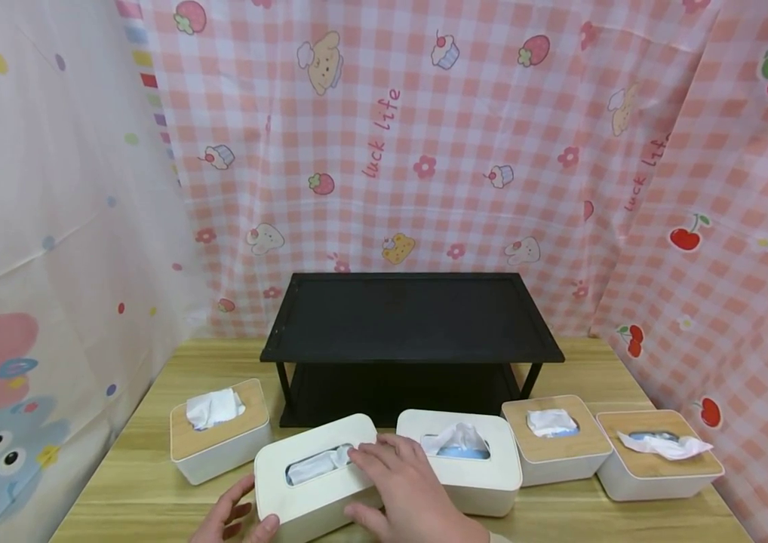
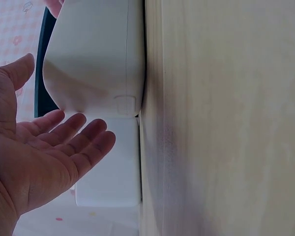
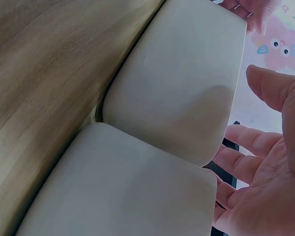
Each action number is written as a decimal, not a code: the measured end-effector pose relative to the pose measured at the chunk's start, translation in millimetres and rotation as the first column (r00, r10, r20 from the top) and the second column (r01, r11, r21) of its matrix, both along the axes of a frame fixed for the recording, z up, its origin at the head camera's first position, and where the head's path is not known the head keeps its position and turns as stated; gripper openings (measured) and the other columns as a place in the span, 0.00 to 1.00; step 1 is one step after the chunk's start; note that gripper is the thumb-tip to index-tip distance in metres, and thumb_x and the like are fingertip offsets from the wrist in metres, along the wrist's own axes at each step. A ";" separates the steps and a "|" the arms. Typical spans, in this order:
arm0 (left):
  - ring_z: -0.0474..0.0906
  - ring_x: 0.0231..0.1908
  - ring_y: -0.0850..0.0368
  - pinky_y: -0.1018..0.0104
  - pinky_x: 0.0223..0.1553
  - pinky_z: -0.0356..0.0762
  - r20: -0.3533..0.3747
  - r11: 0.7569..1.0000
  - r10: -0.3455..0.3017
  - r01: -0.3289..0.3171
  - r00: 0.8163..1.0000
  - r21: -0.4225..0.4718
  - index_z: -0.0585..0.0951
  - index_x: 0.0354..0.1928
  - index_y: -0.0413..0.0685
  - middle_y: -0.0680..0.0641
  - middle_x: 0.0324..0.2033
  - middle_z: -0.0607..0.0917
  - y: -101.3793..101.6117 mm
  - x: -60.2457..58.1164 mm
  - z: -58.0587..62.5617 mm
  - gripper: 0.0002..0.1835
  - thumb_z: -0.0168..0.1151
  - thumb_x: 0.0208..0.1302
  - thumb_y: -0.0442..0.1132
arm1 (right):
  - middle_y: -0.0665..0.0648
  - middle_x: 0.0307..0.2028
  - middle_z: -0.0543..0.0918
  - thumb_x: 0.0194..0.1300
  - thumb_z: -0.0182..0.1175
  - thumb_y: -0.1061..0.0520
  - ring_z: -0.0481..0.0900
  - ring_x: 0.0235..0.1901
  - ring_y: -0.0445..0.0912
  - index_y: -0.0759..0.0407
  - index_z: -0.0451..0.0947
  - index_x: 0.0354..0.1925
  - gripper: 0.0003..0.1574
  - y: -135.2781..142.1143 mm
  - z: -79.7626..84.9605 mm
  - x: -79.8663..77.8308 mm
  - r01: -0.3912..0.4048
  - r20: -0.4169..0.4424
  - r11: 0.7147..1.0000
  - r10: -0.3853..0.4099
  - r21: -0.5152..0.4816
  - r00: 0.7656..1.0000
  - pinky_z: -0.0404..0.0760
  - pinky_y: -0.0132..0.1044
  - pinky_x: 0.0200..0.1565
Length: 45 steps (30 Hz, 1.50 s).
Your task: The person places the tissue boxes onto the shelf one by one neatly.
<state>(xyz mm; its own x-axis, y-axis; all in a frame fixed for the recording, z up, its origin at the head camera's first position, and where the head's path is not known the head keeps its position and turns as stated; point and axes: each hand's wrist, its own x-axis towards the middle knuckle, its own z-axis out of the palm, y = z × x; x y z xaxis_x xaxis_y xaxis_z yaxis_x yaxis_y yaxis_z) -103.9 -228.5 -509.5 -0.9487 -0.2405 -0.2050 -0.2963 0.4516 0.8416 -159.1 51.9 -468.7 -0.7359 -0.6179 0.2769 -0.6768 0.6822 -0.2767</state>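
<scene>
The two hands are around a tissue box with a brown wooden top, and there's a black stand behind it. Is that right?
Not quite: the top isn't wooden. The head view shows that the tissue box between the left hand and the right hand has a plain white top. The black stand is behind it, as you said.

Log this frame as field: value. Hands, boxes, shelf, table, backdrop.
left hand: at left end of angled white-lidded box
right hand: over that box's right end
other white-lidded box: just right of the angled one
wood-lidded boxes: one left, two right
tissue: visible in all five slots
black shelf: two tiers, behind boxes
table: wood-grain
backdrop: pink checked curtain
</scene>
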 end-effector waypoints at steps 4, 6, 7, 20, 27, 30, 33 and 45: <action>0.74 0.60 0.35 0.42 0.55 0.76 0.021 1.000 -0.005 0.006 1.000 -0.013 0.65 0.70 0.44 0.33 0.69 0.69 0.5 -0.5 1.0 0.49 0.70 0.53 0.65 | 0.48 0.65 0.76 0.67 0.54 0.29 0.65 0.68 0.53 0.44 0.68 0.70 0.40 1.0 0.8 -0.3 0.023 0.015 1.000 -0.023 0.007 1.000 0.64 0.55 0.67; 0.73 0.61 0.35 0.42 0.55 0.76 0.026 1.000 -0.005 0.006 1.000 -0.024 0.65 0.71 0.44 0.33 0.69 0.69 0.8 -0.4 0.7 0.50 0.70 0.52 0.65 | 0.48 0.66 0.75 0.66 0.55 0.29 0.64 0.69 0.53 0.44 0.68 0.70 0.40 1.6 1.3 -0.7 0.045 0.042 0.999 -0.046 0.014 0.998 0.64 0.56 0.67; 0.73 0.61 0.35 0.42 0.55 0.75 0.027 1.000 -0.006 0.007 1.000 -0.027 0.65 0.71 0.45 0.33 0.69 0.69 0.9 -0.3 0.7 0.50 0.70 0.52 0.65 | 0.49 0.66 0.75 0.66 0.56 0.29 0.64 0.69 0.53 0.44 0.68 0.69 0.40 1.7 1.4 -0.8 0.056 0.053 0.998 -0.057 0.016 0.997 0.63 0.57 0.67; 0.73 0.60 0.36 0.42 0.56 0.74 0.012 0.998 -0.021 0.022 1.000 -0.055 0.64 0.71 0.43 0.32 0.68 0.70 4.2 2.0 6.7 0.51 0.75 0.50 0.60 | 0.52 0.64 0.77 0.64 0.61 0.32 0.66 0.67 0.55 0.48 0.71 0.67 0.39 1.0 0.9 -2.2 0.123 -0.031 0.992 -0.123 0.025 0.992 0.64 0.57 0.66; 0.73 0.61 0.35 0.42 0.56 0.74 0.026 0.998 -0.020 0.022 0.999 -0.066 0.63 0.71 0.41 0.32 0.68 0.70 4.0 0.4 4.7 0.53 0.74 0.50 0.61 | 0.52 0.62 0.78 0.62 0.61 0.30 0.67 0.66 0.55 0.47 0.70 0.67 0.42 1.3 1.2 -3.0 0.161 -0.005 0.987 -0.161 0.026 0.987 0.63 0.56 0.67; 0.72 0.61 0.34 0.41 0.56 0.73 0.047 0.997 -0.029 0.032 0.998 -0.064 0.63 0.72 0.40 0.31 0.68 0.69 2.4 -1.6 2.4 0.53 0.74 0.50 0.61 | 0.52 0.62 0.79 0.62 0.62 0.30 0.67 0.66 0.56 0.47 0.68 0.69 0.44 1.4 0.8 -3.1 0.164 0.020 0.986 -0.165 0.023 0.986 0.62 0.57 0.67; 0.71 0.62 0.34 0.39 0.56 0.73 0.062 0.997 -0.059 0.061 0.996 -0.042 0.61 0.73 0.40 0.31 0.69 0.68 0.5 -3.1 1.0 0.54 0.74 0.50 0.60 | 0.52 0.63 0.79 0.60 0.63 0.30 0.65 0.68 0.56 0.49 0.65 0.71 0.48 1.2 0.3 -3.8 0.174 0.063 0.985 -0.174 0.008 0.983 0.61 0.58 0.68; 0.66 0.65 0.26 0.38 0.59 0.72 0.084 0.997 -0.078 0.076 0.993 0.030 0.54 0.75 0.38 0.27 0.71 0.62 6.8 -3.9 5.2 0.59 0.74 0.51 0.59 | 0.54 0.65 0.78 0.55 0.67 0.29 0.63 0.71 0.56 0.60 0.61 0.73 0.60 -1.7 -3.4 -7.4 0.228 0.120 0.973 -0.225 -0.014 0.967 0.55 0.61 0.71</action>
<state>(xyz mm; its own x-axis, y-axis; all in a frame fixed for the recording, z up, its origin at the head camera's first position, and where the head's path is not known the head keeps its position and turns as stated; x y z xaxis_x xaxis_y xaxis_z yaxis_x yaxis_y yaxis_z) -107.8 -221.7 -504.3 -0.9433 -0.1606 -0.2906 -0.3320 0.4540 0.8268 -166.5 50.3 -472.2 -0.8842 -0.4244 0.1953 -0.4672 0.8049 -0.3659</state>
